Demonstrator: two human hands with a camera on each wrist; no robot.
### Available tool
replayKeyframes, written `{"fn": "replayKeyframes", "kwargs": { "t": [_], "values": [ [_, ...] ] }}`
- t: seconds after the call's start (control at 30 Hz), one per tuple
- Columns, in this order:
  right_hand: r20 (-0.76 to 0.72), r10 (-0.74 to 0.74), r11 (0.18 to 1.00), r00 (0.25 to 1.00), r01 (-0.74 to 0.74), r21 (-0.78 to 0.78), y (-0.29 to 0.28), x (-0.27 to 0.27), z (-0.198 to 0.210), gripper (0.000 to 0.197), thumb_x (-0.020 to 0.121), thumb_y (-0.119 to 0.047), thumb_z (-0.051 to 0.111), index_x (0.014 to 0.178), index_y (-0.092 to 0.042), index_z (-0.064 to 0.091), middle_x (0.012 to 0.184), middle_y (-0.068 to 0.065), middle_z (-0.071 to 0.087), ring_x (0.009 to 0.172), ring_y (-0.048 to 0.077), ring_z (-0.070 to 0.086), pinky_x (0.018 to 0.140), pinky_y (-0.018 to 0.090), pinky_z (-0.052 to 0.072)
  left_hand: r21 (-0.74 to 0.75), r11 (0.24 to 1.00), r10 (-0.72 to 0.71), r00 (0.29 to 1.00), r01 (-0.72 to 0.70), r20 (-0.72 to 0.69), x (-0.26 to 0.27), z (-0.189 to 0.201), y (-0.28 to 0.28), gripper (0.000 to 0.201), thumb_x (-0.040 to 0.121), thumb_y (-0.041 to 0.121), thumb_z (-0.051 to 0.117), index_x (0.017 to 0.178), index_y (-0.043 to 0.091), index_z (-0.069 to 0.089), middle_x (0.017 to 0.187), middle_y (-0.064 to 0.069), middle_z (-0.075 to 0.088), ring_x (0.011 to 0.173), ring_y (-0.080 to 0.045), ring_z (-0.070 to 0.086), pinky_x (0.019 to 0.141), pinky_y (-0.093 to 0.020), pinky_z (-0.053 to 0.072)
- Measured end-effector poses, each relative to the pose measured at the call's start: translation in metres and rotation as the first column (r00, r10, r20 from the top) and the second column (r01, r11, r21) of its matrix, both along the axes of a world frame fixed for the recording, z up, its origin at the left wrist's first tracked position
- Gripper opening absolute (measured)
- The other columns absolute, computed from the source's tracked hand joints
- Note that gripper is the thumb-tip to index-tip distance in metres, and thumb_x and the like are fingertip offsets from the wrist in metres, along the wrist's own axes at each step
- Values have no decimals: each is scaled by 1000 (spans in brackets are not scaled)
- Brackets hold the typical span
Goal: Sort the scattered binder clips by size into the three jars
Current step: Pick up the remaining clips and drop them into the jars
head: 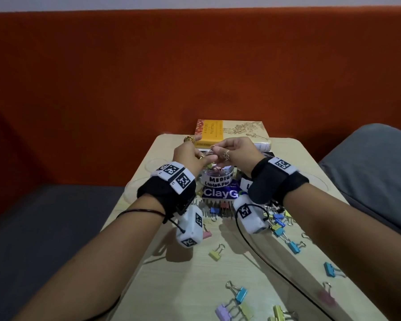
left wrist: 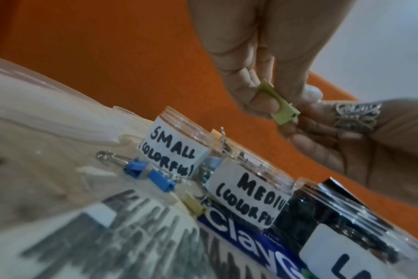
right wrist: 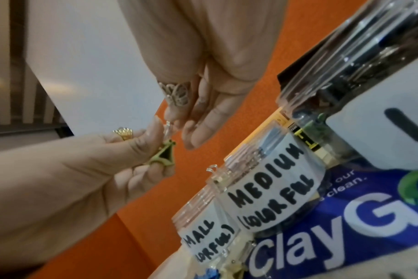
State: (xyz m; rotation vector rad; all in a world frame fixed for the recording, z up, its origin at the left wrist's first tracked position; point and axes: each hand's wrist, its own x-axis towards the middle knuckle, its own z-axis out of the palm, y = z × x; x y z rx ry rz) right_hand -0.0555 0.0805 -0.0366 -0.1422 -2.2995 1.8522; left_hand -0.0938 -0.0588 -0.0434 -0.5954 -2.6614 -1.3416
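My left hand (head: 195, 156) pinches a small green binder clip (left wrist: 283, 106) by its body, held above the jars. My right hand (head: 227, 151) meets it there; its fairly straight fingertips (right wrist: 173, 119) touch the clip's (right wrist: 164, 156) wire handle. Below stand three clear labelled jars: small (left wrist: 172, 151), medium (head: 218, 177) with coloured clips inside, and large (right wrist: 370, 94) with dark clips. In the head view my wrists hide most of the small and large jars. Several pastel clips, such as a yellow one (head: 217, 252) and a blue one (head: 241, 294), lie scattered on the table (head: 183, 286).
A blue ClayGo pack (head: 220, 192) lies under the jars, with a yellow book (head: 232, 133) at the table's far edge. Two blue clips (left wrist: 146, 173) lie beside the small jar. A black cable (head: 264, 262) crosses the table. A grey cushion (head: 368, 170) sits right, orange upholstery behind.
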Motion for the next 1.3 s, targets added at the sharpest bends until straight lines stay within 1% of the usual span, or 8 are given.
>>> {"fn": "replayKeyframes", "kwargs": {
  "t": [0.13,0.23,0.4,0.63,0.73,0.97,1.13,1.3],
  "values": [
    [-3,-217,970,976,216,115,8,-9,6,18,92,-7,57,97,7,67,69,8,64,57,15,63,60,21,58,-181,983,4,998,-16,-65,-4,5,-2,44,96,26,50,135,7,48,129,-10,55,117,-26,56,98,-31,42],
    [82,-305,912,949,266,312,14,-19,8,20,92,-3,56,104,8,68,83,15,68,69,22,65,61,25,58,-504,863,-41,999,38,5,-11,2,0,46,102,28,32,120,-6,57,126,-22,56,114,-33,55,95,-35,42],
    [44,-186,604,982,79,793,13,-18,7,29,89,-3,57,116,-7,68,116,10,70,109,23,64,96,30,51,-701,686,-168,980,194,108,-17,-8,10,47,103,30,28,142,9,41,157,-8,23,146,-26,20,120,-43,8],
    [336,6,271,942,-325,906,5,-8,1,38,100,-21,36,132,-15,55,81,8,56,76,23,49,67,25,40,-784,593,-162,981,183,107,-23,-6,20,46,103,27,23,121,0,56,135,-20,51,136,-26,34,116,-44,12],
    [284,-17,291,959,-267,919,6,-9,-6,37,100,-25,36,128,-15,57,70,5,55,69,24,52,68,28,43,-736,651,-215,975,185,55,-20,-10,18,43,103,25,27,129,1,52,130,-20,54,123,-31,47,106,-38,29],
    [8,26,590,1000,-22,807,7,5,-4,38,91,-19,59,128,-13,57,124,11,64,114,26,58,90,27,45,-576,815,-202,963,63,-180,0,-2,1,36,95,22,50,128,9,56,141,-6,33,127,-26,33,110,-37,32],
    [-26,144,507,989,-51,861,-6,40,1,21,84,4,57,93,-5,73,96,10,73,78,12,57,75,19,44,-658,714,-347,937,240,-35,35,16,-20,31,90,24,60,119,15,63,125,-7,55,114,-22,53,94,-27,42],
    [206,152,392,967,-250,885,-15,60,-16,22,83,8,56,89,-1,75,93,13,75,91,23,70,78,24,52,-772,504,-390,900,388,198,74,-5,-31,24,93,18,56,113,12,67,114,-3,67,106,-18,61,81,-22,42]
  ]
}}
